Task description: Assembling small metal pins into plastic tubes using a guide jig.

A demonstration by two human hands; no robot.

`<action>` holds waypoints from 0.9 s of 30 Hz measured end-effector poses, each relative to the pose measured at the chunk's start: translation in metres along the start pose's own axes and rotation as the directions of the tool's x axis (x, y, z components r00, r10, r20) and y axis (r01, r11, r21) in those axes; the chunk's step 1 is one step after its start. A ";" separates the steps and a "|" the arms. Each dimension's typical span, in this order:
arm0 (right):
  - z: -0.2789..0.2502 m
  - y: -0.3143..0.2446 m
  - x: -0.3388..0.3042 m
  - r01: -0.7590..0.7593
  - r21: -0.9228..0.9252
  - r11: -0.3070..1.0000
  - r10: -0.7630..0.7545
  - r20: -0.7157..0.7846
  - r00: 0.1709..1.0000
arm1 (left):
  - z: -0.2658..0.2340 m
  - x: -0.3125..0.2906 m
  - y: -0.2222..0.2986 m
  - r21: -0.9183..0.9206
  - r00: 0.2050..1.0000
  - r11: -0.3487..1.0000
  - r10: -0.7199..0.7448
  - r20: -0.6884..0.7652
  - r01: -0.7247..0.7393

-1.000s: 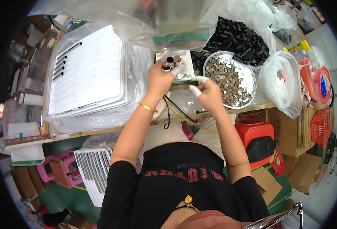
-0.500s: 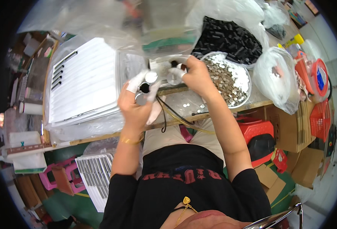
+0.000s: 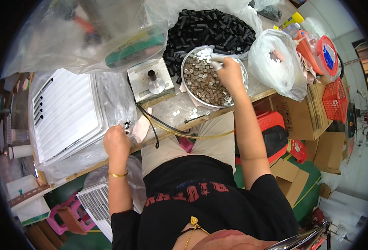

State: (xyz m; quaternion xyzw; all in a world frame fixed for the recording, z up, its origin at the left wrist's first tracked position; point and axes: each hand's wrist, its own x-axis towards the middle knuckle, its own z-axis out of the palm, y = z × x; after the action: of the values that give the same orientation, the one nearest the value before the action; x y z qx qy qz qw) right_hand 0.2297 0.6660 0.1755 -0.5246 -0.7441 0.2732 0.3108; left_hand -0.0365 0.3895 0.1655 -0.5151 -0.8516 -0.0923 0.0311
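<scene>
My left hand (image 3: pixel 116 141) rests at the near edge of the bench, fingers closed around a small dark part (image 3: pixel 127 124) beside a clear plastic sheet (image 3: pixel 113 98). My right hand (image 3: pixel 230 71) reaches into a round metal bowl (image 3: pixel 187 56) full of small brown discs with several white ones at its far side; its white-taped fingertips pinch among the pieces, and what they hold is too small to tell. Between the hands stands a small metal press block (image 3: pixel 150 79) with an upright dark pin.
A stack of white ribbed panels (image 3: pixel 67 112) lies at left under plastic. Black tubes (image 3: pixel 209 27) are heaped behind the bowl. A clear bag (image 3: pixel 275 58), red containers (image 3: pixel 321 52), a black cable (image 3: pixel 159 125) and cardboard boxes (image 3: pixel 300 112) sit at right.
Both hands left the press block. My left hand swung left and down to the bench edge with the small part. My right hand moved right into the bowl.
</scene>
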 end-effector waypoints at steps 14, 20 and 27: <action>0.008 0.019 0.033 0.195 -0.383 0.903 -0.161 0.119 0.980 | -0.012 0.050 0.052 -0.348 0.959 0.919 0.088 -0.271 -0.182; -0.005 0.016 0.031 0.069 -0.203 0.977 -0.047 0.109 0.993 | -0.004 0.055 0.051 -0.433 0.976 0.887 0.071 -0.208 -0.157; -0.002 0.007 0.043 -0.109 -0.165 0.980 0.148 0.245 0.958 | 0.005 0.059 0.051 -0.415 0.967 0.892 0.079 -0.241 -0.176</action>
State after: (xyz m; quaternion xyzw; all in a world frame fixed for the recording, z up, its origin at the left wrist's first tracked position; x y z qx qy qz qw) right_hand 0.2246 0.7086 0.1797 -0.5541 -0.7605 0.3017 0.1536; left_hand -0.0185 0.4651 0.1757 -0.5509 -0.7651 -0.3330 0.0150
